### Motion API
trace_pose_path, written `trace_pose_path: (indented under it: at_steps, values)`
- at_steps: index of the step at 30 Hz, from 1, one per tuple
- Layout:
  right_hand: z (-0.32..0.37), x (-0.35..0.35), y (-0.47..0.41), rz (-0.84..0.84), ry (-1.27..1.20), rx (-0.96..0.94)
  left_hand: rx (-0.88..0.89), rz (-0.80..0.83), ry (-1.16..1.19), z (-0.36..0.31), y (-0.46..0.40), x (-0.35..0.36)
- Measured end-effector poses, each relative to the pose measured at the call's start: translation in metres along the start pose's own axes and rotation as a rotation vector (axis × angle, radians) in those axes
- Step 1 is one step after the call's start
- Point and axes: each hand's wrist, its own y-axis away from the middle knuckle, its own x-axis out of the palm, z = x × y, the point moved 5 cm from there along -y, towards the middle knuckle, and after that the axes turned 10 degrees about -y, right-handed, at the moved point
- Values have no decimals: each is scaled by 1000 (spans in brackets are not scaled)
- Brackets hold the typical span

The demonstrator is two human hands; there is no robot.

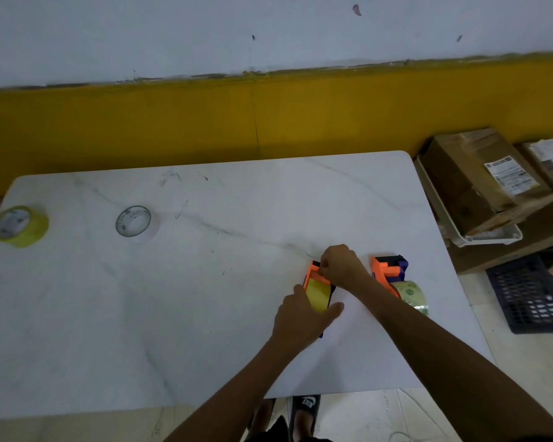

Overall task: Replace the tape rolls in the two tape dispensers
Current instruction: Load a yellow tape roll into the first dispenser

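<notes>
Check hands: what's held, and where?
Both on the near tape dispenser: left hand grips its yellow tape roll end, right hand pinches the orange front end.

The person's arms were bare from the bottom edge of the frame to the wrists, with no sleeves, watch or rings showing. The left hand [300, 317] and the right hand [340, 264] were ungloved. Below the table edge, the feet wore black slide sandals; the right sandal [305, 406] carried a white logo across its strap, while the left sandal [264, 413] was mostly in shadow. Dark clothing [278, 430] showed at the bottom of the frame, its shape unclear.
</notes>
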Motion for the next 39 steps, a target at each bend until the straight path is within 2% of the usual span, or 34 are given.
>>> trace_pose_path:
  at_steps: [7,10,17,21,30,35,39]
  values:
    - [1,-5,0,18,98,-91,3,-67,-246,-1,-2,-16]
    - [-16,-18,-6,-71,79,-81,-19,-36,-343,14,5,-14]
    - [-26,-48,-30,-330,8,-47,14,44,-344,30,11,-15]
    - [-31,-57,-38,-363,30,-29,49,60,-225,36,12,-17]
    - [-46,-27,-34,-194,-261,73,128,-12,-51,45,24,-38]
    - [-26,-13,-28,70,-471,42,188,-102,-15,26,31,-66]
    - [-15,-17,-17,150,-833,50,214,-151,-51,19,38,-81]
